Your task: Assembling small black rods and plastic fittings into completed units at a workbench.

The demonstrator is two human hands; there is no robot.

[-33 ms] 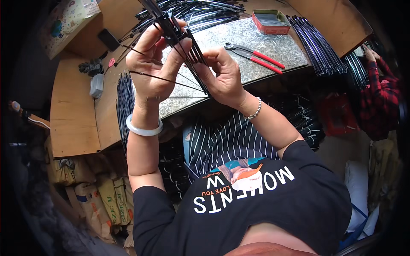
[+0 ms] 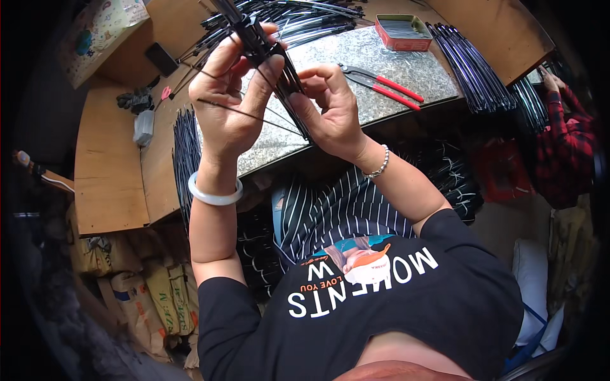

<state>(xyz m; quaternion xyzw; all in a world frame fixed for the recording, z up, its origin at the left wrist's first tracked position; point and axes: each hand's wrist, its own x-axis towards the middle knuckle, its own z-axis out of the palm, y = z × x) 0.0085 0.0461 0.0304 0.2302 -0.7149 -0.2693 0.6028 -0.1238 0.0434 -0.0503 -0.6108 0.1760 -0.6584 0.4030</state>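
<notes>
A black folded umbrella frame (image 2: pixel 256 47) slants from the top of the view down between my two hands, its thin ribs bunched together. My left hand (image 2: pixel 223 105) is wrapped round its upper part, thumb on the near side. Lower down, my right hand (image 2: pixel 330 117) pinches the ribs between thumb and fingers. A thin rod stands off from the bunch and crosses my left palm. Beyond my right hand, pincers (image 2: pixel 397 91) with red handles lie on the grey metal-topped work surface (image 2: pixel 356 60).
A red tin (image 2: pixel 406 42) of thin pieces stands at the back. Bundles of black rods lie at the far edge, on the right (image 2: pixel 473 70) and at the left (image 2: pixel 187 146). A phone (image 2: pixel 162 60) rests at the upper left. Another person's plaid sleeve (image 2: pixel 559 117) shows far right.
The thin rods by my left hand have swung slightly upward. The umbrella frame has shifted a little; both hands keep their hold.
</notes>
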